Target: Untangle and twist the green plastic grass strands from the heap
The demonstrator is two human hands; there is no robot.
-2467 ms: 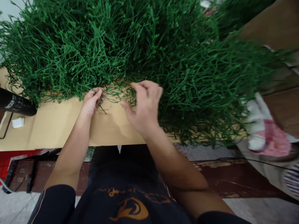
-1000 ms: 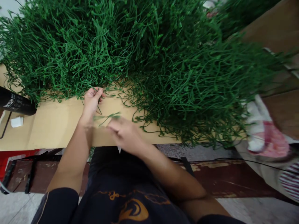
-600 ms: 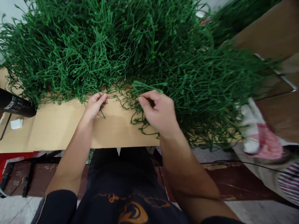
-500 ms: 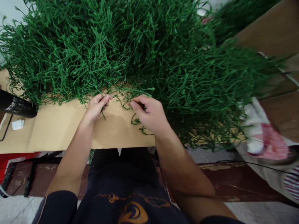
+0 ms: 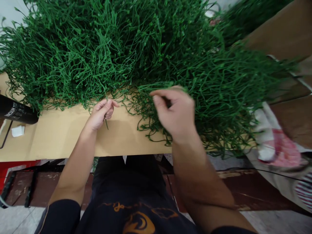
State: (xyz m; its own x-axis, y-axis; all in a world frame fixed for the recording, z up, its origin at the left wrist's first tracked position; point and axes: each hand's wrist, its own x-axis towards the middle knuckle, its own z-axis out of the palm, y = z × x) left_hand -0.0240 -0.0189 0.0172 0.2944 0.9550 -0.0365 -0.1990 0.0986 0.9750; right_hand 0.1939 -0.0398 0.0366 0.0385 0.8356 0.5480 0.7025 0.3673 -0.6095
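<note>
A large tangled heap of green, plastic-looking stems (image 5: 102, 55) with small forked tips spreads across the back of the tabletop. In front of it, my left hand (image 5: 101, 112) is closed on one thin green stem (image 5: 106, 124), whose lower end pokes out below the fingers. My right hand (image 5: 175, 112), smeared by motion, is over the heap's front right part with thumb and forefinger pinched. A blurred green stem (image 5: 156, 86) runs along behind those fingers and appears held by them; the exact grip is hidden.
A tan board (image 5: 60, 133) covers the tabletop up to its front edge. At the left lie a black vacuum bottle (image 5: 18, 110) and a small white piece (image 5: 18, 131). On the right are brown cardboard boxes (image 5: 290, 120) and a pink-and-white cloth (image 5: 280, 146).
My right hand has moved right and slightly away from me, the green stem travelling with it. My left hand stays nearly in place, its stem now hanging more upright.
</note>
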